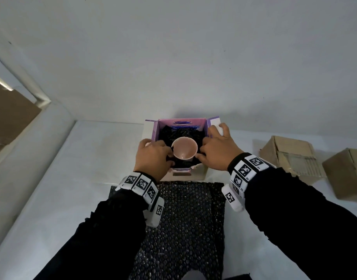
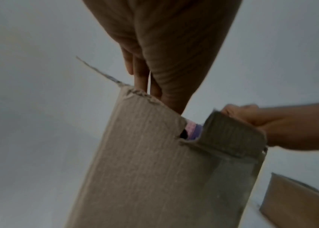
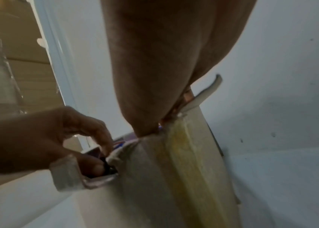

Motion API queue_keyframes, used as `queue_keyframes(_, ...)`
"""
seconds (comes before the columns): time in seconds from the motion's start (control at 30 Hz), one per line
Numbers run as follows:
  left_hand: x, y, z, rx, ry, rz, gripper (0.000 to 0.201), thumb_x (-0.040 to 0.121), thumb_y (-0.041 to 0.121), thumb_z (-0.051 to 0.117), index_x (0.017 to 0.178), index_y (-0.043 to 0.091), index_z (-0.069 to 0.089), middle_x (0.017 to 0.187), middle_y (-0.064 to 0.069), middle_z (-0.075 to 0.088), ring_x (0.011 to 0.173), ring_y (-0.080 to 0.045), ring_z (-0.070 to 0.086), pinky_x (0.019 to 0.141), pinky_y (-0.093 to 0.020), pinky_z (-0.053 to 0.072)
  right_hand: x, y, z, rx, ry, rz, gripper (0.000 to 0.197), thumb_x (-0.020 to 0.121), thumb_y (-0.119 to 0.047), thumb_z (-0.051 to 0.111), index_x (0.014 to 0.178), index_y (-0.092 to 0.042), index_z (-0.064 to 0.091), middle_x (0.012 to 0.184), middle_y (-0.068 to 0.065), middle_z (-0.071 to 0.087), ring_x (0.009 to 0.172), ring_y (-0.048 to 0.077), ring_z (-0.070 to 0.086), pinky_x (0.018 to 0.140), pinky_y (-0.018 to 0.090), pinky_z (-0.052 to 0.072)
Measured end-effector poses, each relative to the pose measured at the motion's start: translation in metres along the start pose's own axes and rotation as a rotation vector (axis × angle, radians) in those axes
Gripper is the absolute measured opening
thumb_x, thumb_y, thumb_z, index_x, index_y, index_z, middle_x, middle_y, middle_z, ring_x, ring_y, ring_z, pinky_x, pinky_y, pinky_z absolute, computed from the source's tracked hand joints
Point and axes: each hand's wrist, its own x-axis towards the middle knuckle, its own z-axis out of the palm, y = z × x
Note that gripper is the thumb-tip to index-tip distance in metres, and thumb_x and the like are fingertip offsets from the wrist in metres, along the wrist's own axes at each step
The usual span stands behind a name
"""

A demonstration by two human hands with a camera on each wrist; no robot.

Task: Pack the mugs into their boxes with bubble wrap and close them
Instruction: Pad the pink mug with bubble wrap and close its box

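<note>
A pink mug (image 1: 184, 148) stands upright, mouth up, in an open box (image 1: 181, 123) with purple inner walls, on black bubble wrap (image 1: 181, 133) that lines it. My left hand (image 1: 159, 156) is at the mug's left. In the right wrist view the left hand (image 3: 96, 154) pinches the black wrap between thumb and fingers at the box's near edge. My right hand (image 1: 212, 150) is at the mug's right, its fingers curled over the box's right wall and flap. The box's outer cardboard (image 2: 145, 169) fills the left wrist view.
A flat sheet of black bubble wrap (image 1: 183, 219) lies on the white table between my arms. Two brown cardboard boxes (image 1: 291, 156) (image 1: 349, 174) sit at the right. A white wall rises just behind the box. Brown cardboard (image 1: 9, 118) shows at the far left.
</note>
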Motion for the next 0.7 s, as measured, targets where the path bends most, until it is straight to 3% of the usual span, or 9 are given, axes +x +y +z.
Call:
queue_keyframes(0.1,-0.002,0.007,0.005,0.070,0.013,-0.052,0.025,0.086,0.051,0.056,0.092,0.028,0.066,0.091,0.007,0.067,0.088,-0.016,0.061,0.088,-0.032,0.028,0.002,-0.011,-0.004,0.101,0.145,-0.033,0.040,0.096,-0.045,0.037,0.098,-0.020,0.068,0.090,-0.005,0.063,0.104,0.022,0.045,0.091,0.042,0.026)
queue_keyframes(0.2,-0.005,0.007,0.010,-0.067,0.043,-0.045,0.017,0.090,0.039,0.058,0.094,0.023,0.060,0.082,0.002,0.070,0.082,-0.022,0.064,0.094,-0.030,0.029,0.003,-0.025,-0.002,0.379,0.066,-0.110,0.033,0.099,-0.046,0.037,0.098,-0.022,0.060,0.079,-0.006,0.058,0.086,0.022,0.054,0.082,0.039,0.035)
queue_keyframes(0.27,-0.008,0.006,0.014,-0.232,0.042,-0.013,0.011,0.090,0.024,0.060,0.097,0.015,0.060,0.078,-0.005,0.070,0.081,-0.030,0.064,0.095,-0.031,0.034,0.003,-0.031,0.003,0.477,-0.025,-0.141,0.031,0.101,-0.046,0.035,0.101,-0.023,0.057,0.075,-0.008,0.056,0.078,0.023,0.058,0.088,0.041,0.037)
queue_keyframes(0.33,-0.011,0.007,0.016,-0.385,-0.030,0.004,0.014,0.089,0.015,0.058,0.103,0.015,0.060,0.083,-0.010,0.068,0.082,-0.033,0.063,0.082,-0.037,0.046,0.003,-0.032,0.008,0.393,-0.080,-0.171,0.042,0.101,-0.051,0.026,0.102,-0.027,0.060,0.085,-0.007,0.065,0.081,0.021,0.059,0.092,0.040,0.033)
queue_keyframes(0.4,-0.013,0.007,0.016,-0.463,-0.041,0.048,0.022,0.086,0.014,0.058,0.106,0.021,0.059,0.090,-0.006,0.070,0.084,-0.030,0.064,0.075,-0.040,0.051,0.004,-0.032,0.009,0.280,-0.136,-0.181,0.059,0.098,-0.059,0.016,0.099,-0.029,0.066,0.092,-0.004,0.069,0.085,0.017,0.058,0.090,0.037,0.029)
queue_keyframes(0.43,-0.013,0.005,0.018,-0.405,0.015,0.074,0.027,0.082,0.016,0.062,0.107,0.023,0.060,0.095,-0.003,0.071,0.090,-0.028,0.064,0.079,-0.040,0.050,0.005,-0.032,0.008,0.255,-0.159,-0.173,0.063,0.096,-0.061,0.014,0.098,-0.028,0.068,0.091,-0.003,0.069,0.087,0.017,0.057,0.090,0.037,0.027)
queue_keyframes(0.5,-0.014,0.002,0.018,-0.135,0.102,0.051,0.036,0.077,0.027,0.068,0.113,0.024,0.061,0.110,0.003,0.066,0.110,-0.022,0.057,0.098,-0.042,0.036,0.007,-0.031,0.006,0.254,-0.174,-0.146,0.064,0.097,-0.062,0.018,0.093,-0.024,0.070,0.087,-0.001,0.068,0.086,0.017,0.056,0.087,0.037,0.027)
queue_keyframes(0.57,-0.014,0.003,0.013,0.039,0.053,-0.013,0.041,0.084,0.041,0.060,0.121,0.024,0.057,0.117,0.005,0.063,0.123,-0.016,0.049,0.110,-0.046,0.014,0.007,-0.030,0.003,0.233,-0.110,-0.109,0.055,0.098,-0.056,0.028,0.090,-0.021,0.069,0.085,0.000,0.067,0.085,0.019,0.056,0.082,0.036,0.027)
queue_keyframes(0.7,-0.011,0.010,0.011,0.135,-0.115,0.005,0.032,0.095,0.049,0.038,0.109,0.032,0.061,0.095,0.008,0.069,0.109,-0.014,0.057,0.114,-0.051,-0.006,0.005,-0.018,0.002,0.044,0.016,-0.002,0.056,0.090,-0.049,0.021,0.093,-0.019,0.068,0.086,-0.001,0.063,0.086,0.020,0.052,0.088,0.040,0.026)
